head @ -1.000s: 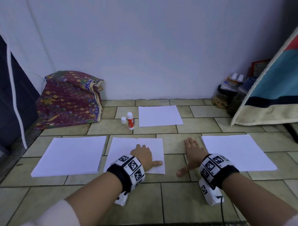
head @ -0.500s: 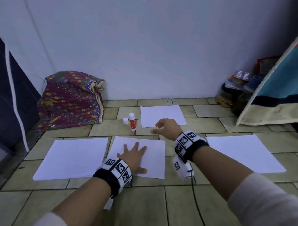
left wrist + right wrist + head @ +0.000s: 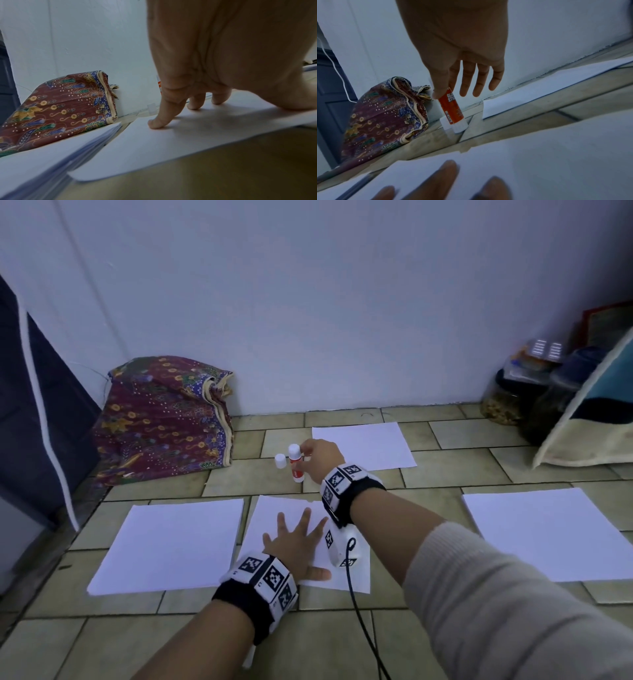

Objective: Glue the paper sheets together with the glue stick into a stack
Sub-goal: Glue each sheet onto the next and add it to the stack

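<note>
In the head view the glue stick point(image 3: 296, 463) stands upright on the tiled floor point(image 3: 219, 484) at frame centre, its long axis vertical, with its loose white cap point(image 3: 280, 461) just to its left. The right hand point(image 3: 320, 458) lies against the stick's right side, thumb and forefinger closing on the barrel, though a firm pinch cannot be told from here. The left hand point(image 3: 298, 546), lower in the frame, lies flat with fingers spread on the middle paper sheet point(image 3: 274, 515), well apart from the stick, so the right is plainly the nearer.

The left wrist view shows straight fingertips point(image 3: 157, 123) pressing that sheet, with a thicker paper stack point(image 3: 56, 146) at lower left.

In the right wrist view the stick sits just left of centre, tilted, base on the floor. The thumb point(image 3: 441, 88) touches its upper barrel while the other three fingers point(image 3: 480, 82) hang straight and apart to its right. The forefinger is hidden behind, so the grip looks only partly made
</note>
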